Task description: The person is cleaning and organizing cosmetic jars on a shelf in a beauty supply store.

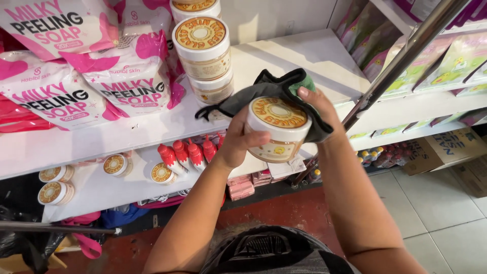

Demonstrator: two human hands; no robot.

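Observation:
My left hand (238, 139) grips a round white jar (278, 129) with an orange-and-cream lid, held at chest height in front of a white shelf. My right hand (318, 104) holds a dark grey and green cloth (264, 91) pressed against the far side of the jar. The cloth drapes over the jar's back and hangs to the left. Right behind them, a stack of matching jars (203, 50) stands on the upper shelf (314, 56).
Pink-and-white soap bags (116, 76) fill the upper shelf's left part. The lower shelf carries more jars (57, 183), red-capped bottles (185, 155) and pink boxes (241, 189). A metal pole (401, 58) slants at right. Cardboard boxes (446, 147) sit on the tiled floor.

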